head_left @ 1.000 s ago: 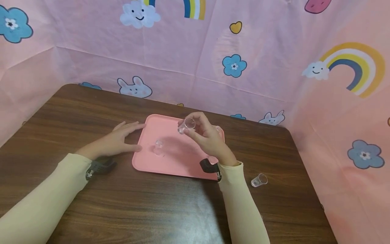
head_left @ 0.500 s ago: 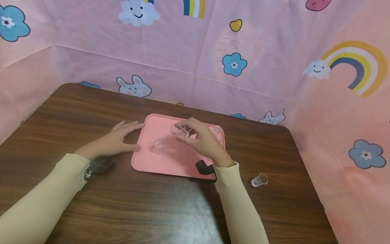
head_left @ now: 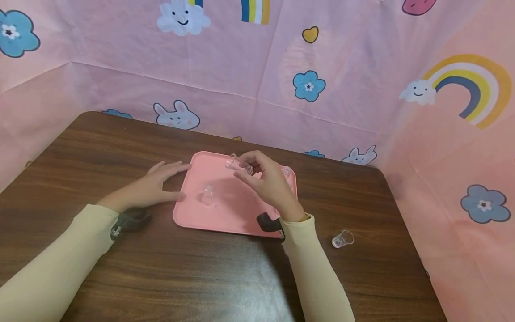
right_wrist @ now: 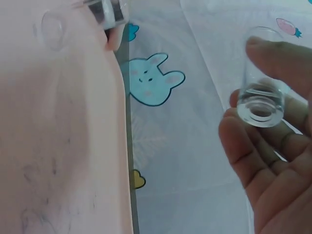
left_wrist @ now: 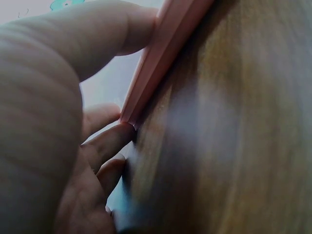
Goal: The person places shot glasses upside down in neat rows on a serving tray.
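My right hand point(head_left: 267, 179) holds a clear shot glass point(head_left: 238, 164) by its thick base, between thumb and fingers. This glass is raised over the pink tray point(head_left: 237, 214) and tilted, mouth to the left; the right wrist view shows its thick base point(right_wrist: 261, 112) close up. At the tray's left side my left hand point(head_left: 146, 188) has its fingers spread, with thumb and fingertips touching the tray's edge point(left_wrist: 163, 56). A second clear glass point(head_left: 208, 197) is on the tray's left part, seemingly mouth down. Another clear piece point(head_left: 286, 171) shows at the back right corner, partly hidden.
One more shot glass point(head_left: 342, 239) stands on the brown wooden table point(head_left: 181, 273), right of the tray. Behind and to the right, a pink patterned cloth point(head_left: 241, 67) hangs along the table's edges. A dark wrist mount point(head_left: 268, 222) sits above the tray's front right.
The glass in my right hand has turned over from mouth right to mouth left, dipping and then rising slightly. My left hand stays at the tray's edge.
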Available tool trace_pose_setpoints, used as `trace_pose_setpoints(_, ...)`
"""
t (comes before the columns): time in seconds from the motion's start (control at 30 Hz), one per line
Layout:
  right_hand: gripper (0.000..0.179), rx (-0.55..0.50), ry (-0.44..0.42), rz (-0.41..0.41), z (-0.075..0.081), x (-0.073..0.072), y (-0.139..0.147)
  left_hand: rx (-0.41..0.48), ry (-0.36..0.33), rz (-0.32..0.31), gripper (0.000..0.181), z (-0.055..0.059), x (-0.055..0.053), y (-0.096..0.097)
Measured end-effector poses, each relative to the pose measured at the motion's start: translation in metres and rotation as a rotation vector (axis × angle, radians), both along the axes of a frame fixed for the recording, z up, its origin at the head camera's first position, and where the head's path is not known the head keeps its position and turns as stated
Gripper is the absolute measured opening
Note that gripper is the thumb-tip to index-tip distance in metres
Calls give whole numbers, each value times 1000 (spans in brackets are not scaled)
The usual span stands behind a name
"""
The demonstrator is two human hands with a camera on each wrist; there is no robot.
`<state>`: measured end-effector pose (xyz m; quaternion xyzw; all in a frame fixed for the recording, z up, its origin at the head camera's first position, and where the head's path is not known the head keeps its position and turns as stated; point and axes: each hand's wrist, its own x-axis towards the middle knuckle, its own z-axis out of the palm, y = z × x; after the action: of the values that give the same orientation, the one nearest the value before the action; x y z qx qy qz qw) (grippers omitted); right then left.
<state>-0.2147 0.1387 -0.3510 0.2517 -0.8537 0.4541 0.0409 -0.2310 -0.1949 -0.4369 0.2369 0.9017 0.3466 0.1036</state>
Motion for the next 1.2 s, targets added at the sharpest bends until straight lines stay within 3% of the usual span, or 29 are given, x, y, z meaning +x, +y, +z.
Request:
trace_pose_setpoints(0.13, 30, -16, 15, 3, 2, 3, -2, 5, -6, -4, 90, 1, 1, 0)
trace_pose_setpoints(0.43, 31, 140, 116, -27, 0, 1, 1, 9, -1, -7, 89, 1, 0, 1)
trace_pose_setpoints(0.63, 32, 144, 135, -6, -2, -1, 3, 7, 1, -2, 89, 3, 1, 1)
trace_pose_setpoints(1.03, 31, -59, 16, 2, 1, 1, -1, 1, -2, 3, 89, 5, 2, 3)
trace_pose_setpoints(1.2, 29, -22, -10, 9, -1, 1, -1, 1, -1, 2, 89, 6, 2, 4)
